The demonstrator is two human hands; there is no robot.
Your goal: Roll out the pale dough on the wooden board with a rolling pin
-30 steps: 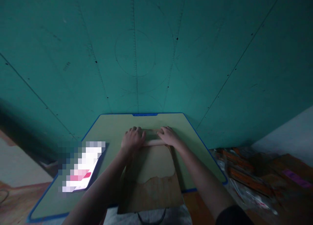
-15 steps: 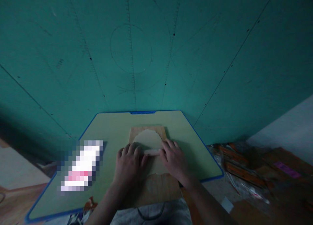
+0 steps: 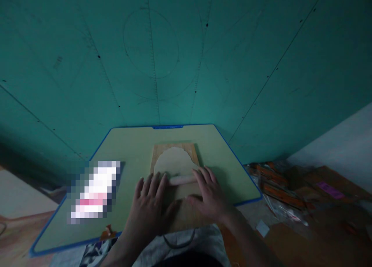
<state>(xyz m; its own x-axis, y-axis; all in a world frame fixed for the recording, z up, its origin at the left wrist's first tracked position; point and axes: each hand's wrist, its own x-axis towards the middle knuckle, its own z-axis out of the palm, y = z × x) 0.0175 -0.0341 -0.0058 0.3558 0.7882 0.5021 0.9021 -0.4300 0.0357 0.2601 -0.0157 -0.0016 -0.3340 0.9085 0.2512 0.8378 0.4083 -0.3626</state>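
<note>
A pale, thin rolling pin (image 3: 181,180) lies crosswise on a flat, rounded sheet of dough (image 3: 174,161). Under the dough is a wooden board (image 3: 190,147), whose far edge and corners show. My left hand (image 3: 148,203) is on the pin's left end, fingers laid over it and thumb apart toward me. At the right end, the fingers of my right hand (image 3: 210,191) rest over the pin, its thumb pointing inward below it. Both ends of the pin are hidden under my fingers.
The board stands on a light table (image 3: 133,143) with a blue rim, against a green wall (image 3: 174,88). A blurred-out bright object (image 3: 99,189) lies at the table's left. Boxes and plastic wrapping (image 3: 281,193) are on the floor at right.
My thumbs have come away from the pin toward me, and my fingers have straightened over it. More of the pin shows between my hands. The whole view has shifted slightly.
</note>
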